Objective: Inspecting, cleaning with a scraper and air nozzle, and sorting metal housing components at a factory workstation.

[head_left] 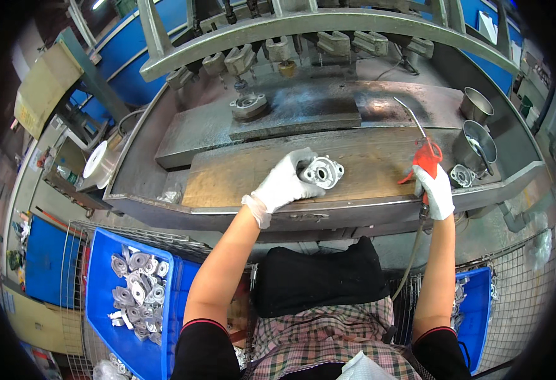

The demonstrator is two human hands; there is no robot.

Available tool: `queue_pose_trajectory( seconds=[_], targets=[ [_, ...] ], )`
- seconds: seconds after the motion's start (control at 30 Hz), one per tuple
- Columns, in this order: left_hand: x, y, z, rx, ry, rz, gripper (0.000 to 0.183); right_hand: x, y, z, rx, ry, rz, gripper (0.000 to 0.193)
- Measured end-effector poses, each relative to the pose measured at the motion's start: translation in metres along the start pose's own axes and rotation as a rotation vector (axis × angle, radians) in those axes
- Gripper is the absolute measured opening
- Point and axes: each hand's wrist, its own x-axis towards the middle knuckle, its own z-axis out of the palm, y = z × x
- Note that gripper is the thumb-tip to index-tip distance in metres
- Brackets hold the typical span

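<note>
In my gloved left hand [287, 182] is a cast metal housing [323, 172], its round bore facing up, held over the wooden board [227, 174]. My right hand [435, 193], gloved too, is wrapped round a red air blow gun [427, 155]. The gun's thin bent nozzle points up and to the left, away from the housing. A hose [411, 259] runs down from its handle toward my lap. Just right of that hand, a similar metal part [462, 175] rests by the metal cups.
Two metal cups [478, 104] stand at the right. Behind the board, a fixture [249, 106] sits on a steel plate under a row of drilling heads [240, 60]. Blue bins [171, 285] flank me, the left one full of metal castings [138, 288].
</note>
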Motion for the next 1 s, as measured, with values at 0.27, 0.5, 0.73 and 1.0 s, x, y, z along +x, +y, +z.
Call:
queue_pose_trajectory(
  seconds=[0.27, 0.5, 0.73, 1.0],
  targets=[
    [0.005, 0.017, 0.006, -0.436, -0.218, -0.063, 0.047, -0.001, 0.000, 0.001, 0.012, 0.011, -0.015, 0.022],
    [-0.072, 0.031, 0.010, -1.278, -0.014, -0.209, 0.058, -0.001, 0.003, 0.001, -0.063, 0.044, -0.040, 0.023],
    [-0.160, -0.012, 0.033, -1.521, 0.027, -0.298, 0.068, -0.020, -0.013, 0.006, -0.115, 0.048, -0.016, 0.037],
    [-0.215, -0.176, 0.056, -1.595, 0.354, -0.664, 0.031, -0.098, -0.019, 0.058, -0.438, -0.645, 0.334, 0.041]
  ],
)
